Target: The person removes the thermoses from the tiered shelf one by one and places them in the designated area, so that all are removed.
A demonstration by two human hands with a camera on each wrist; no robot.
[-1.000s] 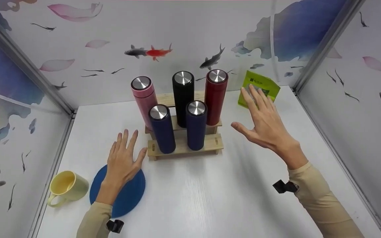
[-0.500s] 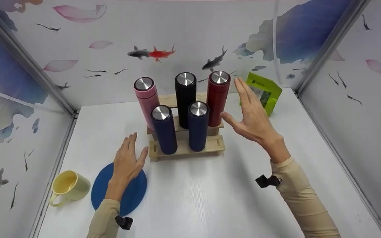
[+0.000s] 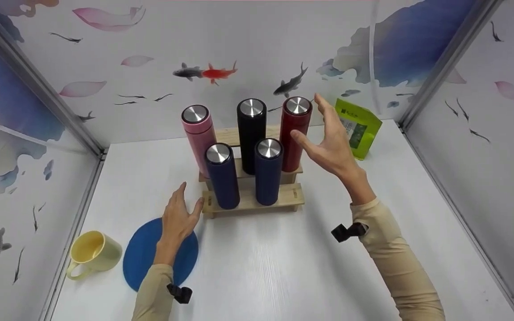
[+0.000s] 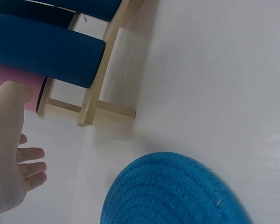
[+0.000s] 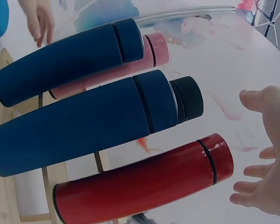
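Observation:
Two navy thermos bottles (image 3: 222, 180) stand on the lower step of a wooden rack (image 3: 295, 196). Behind them, a pink thermos (image 3: 199, 138), a black thermos (image 3: 251, 133) and a red thermos (image 3: 291, 147) are upright on a higher step. My right hand (image 3: 333, 145) is beside the red thermos, thumb and fingers spread apart, holding nothing. The right wrist view shows a gap between this hand and the red thermos (image 5: 149, 182). At the rack's left end, above the blue mat, my left hand (image 3: 179, 218) is relaxed with the thumb out; nothing is in it.
A round blue woven mat (image 3: 143, 254) lies on the white table at left, with a yellow mug (image 3: 94, 252) beyond it. A green pouch (image 3: 362, 129) stands at the back right, behind my right hand. Printed panels enclose the table.
My right hand has moved left, from in front of the green pouch to beside the red thermos. My left hand has shifted slightly right, toward the rack. The bottles stay in place.

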